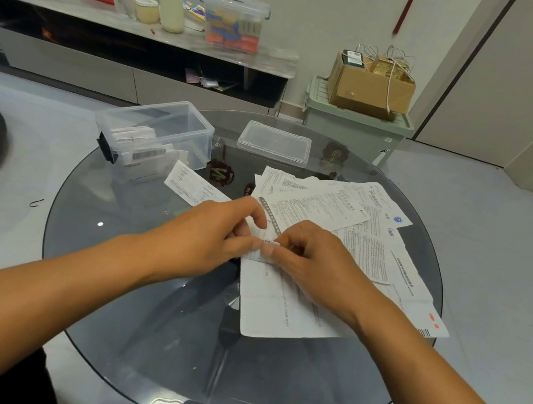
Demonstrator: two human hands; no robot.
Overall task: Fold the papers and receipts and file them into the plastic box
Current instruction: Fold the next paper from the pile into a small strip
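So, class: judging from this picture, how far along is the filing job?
Done: some folded slips already stand in the open box; its lid lies apart. In hand: left hand and right hand pinch a small receipt. Left: the loose papers and one slip.

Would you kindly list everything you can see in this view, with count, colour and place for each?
glass table: one, dark round, centre.
plastic box: one, clear, open, table's far left, folded papers inside.
lid: one, clear, on the table right of the box.
loose papers: several, white, overlapping, right half of the table.
single receipt: one, white, beside the box.
small slip: one, white, pinched between both hands.
shelf: one, grey, by the far wall, holding a lidded clear tub, cream bottle, carton.
green bin: one, pale, on the floor behind the table.
cardboard box: one, brown, on the bin.
left hand: fingers grip the slip.
right hand: fingers grip the slip.
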